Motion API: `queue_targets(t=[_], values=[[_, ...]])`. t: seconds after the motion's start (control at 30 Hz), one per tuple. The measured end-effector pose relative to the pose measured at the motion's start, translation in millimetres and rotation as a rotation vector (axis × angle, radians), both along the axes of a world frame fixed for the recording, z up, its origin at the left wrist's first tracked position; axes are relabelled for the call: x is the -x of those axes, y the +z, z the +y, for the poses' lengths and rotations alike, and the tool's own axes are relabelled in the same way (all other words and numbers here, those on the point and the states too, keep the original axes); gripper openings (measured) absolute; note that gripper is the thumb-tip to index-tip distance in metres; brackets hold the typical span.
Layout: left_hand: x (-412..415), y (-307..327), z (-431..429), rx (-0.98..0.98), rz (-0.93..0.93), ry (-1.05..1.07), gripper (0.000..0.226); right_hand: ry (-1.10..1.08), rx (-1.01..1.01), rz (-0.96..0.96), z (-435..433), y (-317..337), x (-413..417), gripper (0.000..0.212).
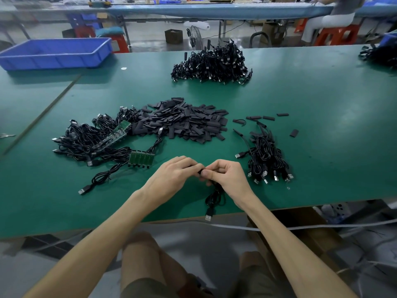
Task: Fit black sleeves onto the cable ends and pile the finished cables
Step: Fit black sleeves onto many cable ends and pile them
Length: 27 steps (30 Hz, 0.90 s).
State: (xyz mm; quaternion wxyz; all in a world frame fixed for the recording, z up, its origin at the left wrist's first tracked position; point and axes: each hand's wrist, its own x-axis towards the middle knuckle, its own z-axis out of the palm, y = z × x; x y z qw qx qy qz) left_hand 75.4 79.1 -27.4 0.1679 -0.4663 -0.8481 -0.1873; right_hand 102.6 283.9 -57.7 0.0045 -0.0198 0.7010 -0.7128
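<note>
Left hand [171,176] pinches what appears to be a black sleeve [200,171] at the end of a cable [214,198] gripped by the right hand [228,177], above the front of the green table [322,125]; loose sleeves [184,123] lie heaped beyond.

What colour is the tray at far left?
The tray is blue; head view shows it best.

A factory assembly floor; long green tabletop [300,125] heaped with black cables [211,63] and cut sleeves [184,123]; blue plastic bin [53,52]; another worker on a red stool [337,34] behind.
</note>
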Motion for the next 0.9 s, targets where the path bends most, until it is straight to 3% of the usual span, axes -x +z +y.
queue_targets(t=[0.4, 0.53, 0.67, 0.9], values=[[-3.9, 0.2, 1.1, -0.003, 0.05, -0.009, 0.043, 0.014, -0.013, -0.004, -0.5, -0.1, 0.3, 0.007], [-4.5, 0.0, 1.7, -0.004, 0.053, 0.013, 0.029, 0.018, -0.039, 0.01, -2.0, -0.1, -0.4, 0.008], [-2.1, -0.6, 6.5, -0.148, -0.032, 0.101, 0.012, 0.007, -0.039, 0.033, -2.0, -1.0, -0.6, 0.009], [2.9, -8.4, 9.1, -0.25, -0.219, 0.212, 0.014, -0.036, -0.067, 0.045, 1.5, -5.8, 2.5, 0.001]])
